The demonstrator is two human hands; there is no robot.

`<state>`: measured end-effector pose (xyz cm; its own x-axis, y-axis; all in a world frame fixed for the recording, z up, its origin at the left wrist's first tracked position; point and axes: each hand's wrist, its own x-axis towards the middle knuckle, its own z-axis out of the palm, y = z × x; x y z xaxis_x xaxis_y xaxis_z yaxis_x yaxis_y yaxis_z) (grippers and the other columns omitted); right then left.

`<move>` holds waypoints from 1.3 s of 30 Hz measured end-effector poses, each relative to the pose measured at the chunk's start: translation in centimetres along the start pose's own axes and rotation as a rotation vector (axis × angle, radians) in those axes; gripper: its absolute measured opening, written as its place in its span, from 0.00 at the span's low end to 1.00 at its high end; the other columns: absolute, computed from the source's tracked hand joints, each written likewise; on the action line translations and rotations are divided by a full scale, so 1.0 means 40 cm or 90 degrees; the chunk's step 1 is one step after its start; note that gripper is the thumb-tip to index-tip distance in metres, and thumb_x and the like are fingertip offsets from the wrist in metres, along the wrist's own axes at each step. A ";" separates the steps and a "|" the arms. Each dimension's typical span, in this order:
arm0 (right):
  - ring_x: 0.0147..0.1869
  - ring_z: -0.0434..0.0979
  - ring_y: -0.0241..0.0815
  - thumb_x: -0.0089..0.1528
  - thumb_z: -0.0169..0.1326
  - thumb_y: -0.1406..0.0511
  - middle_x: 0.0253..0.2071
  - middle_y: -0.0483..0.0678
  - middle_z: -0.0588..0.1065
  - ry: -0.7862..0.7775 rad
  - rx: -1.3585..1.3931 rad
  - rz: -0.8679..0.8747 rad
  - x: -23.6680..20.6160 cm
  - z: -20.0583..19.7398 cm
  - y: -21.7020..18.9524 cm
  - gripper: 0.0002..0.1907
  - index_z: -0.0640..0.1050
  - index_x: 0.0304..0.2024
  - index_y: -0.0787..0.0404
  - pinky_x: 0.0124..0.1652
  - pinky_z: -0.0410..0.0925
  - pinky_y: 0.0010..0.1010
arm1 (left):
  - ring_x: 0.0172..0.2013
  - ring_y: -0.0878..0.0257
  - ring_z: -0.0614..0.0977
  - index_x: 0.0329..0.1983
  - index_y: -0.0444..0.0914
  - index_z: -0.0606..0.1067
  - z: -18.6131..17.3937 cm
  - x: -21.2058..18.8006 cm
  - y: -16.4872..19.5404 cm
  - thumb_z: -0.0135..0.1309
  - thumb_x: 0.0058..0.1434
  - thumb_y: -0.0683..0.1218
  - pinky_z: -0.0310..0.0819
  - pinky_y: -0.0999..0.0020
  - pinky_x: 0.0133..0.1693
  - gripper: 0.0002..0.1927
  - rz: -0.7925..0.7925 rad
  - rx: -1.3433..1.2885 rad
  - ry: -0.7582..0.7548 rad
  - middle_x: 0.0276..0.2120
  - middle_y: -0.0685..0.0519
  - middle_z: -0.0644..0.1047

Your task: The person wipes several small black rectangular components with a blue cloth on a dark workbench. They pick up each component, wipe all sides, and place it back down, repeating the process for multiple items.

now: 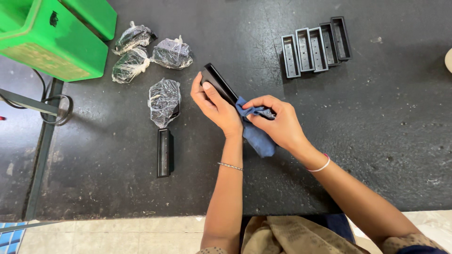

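At this moment my left hand (214,101) had its grip closed around one end of a long black plastic housing (219,84), held tilted near the centre of the frame above the dark counter (376,131). My right hand (278,122) was pinched shut on a blue cloth (256,134), pressing it against the other end of that housing, so I judged the step in hand to be wiping the piece down. To the upper right of the frame stood a row of five similar black housings (315,47) side by side, open faces up. Left of my hands lay another single black housing (164,153) flat on the counter, and above it four parcels wrapped in clear plastic (165,101), one close by and three further up beside a green crate (52,37) in the upper left corner. The next move, as I read it, called for a steady hold with the left while the cloth slid along the length, with care not to let the piece slip.
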<state>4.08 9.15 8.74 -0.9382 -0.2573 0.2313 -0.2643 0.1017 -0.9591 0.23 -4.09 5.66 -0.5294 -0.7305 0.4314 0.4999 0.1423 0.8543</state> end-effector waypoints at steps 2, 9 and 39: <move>0.45 0.80 0.37 0.58 0.61 0.72 0.41 0.47 0.80 0.025 -0.124 -0.035 -0.001 0.003 -0.001 0.11 0.83 0.44 0.60 0.47 0.71 0.27 | 0.52 0.63 0.74 0.63 0.33 0.68 -0.001 -0.003 -0.005 0.40 0.79 0.49 0.68 0.68 0.58 0.18 0.013 -0.002 -0.006 0.56 0.49 0.73; 0.46 0.79 0.32 0.59 0.61 0.71 0.43 0.44 0.81 -0.054 0.176 0.133 0.014 -0.006 0.006 0.10 0.83 0.44 0.62 0.48 0.74 0.26 | 0.55 0.64 0.73 0.64 0.32 0.67 -0.011 0.009 -0.014 0.39 0.80 0.49 0.66 0.69 0.61 0.19 0.080 0.043 -0.003 0.58 0.49 0.72; 0.42 0.80 0.34 0.64 0.59 0.72 0.44 0.47 0.79 0.108 0.408 0.131 0.057 -0.115 0.016 0.12 0.78 0.50 0.62 0.42 0.77 0.28 | 0.26 0.66 0.76 0.66 0.46 0.65 -0.031 0.037 -0.062 0.41 0.74 0.57 0.69 0.72 0.23 0.21 -0.424 -0.536 -0.153 0.43 0.49 0.75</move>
<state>0.72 13.06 9.40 -0.9910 -0.1341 0.0061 0.0581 -0.4691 -0.8812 -0.94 -6.36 3.81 -0.9409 -0.3290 0.0804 0.3230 -0.8001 0.5055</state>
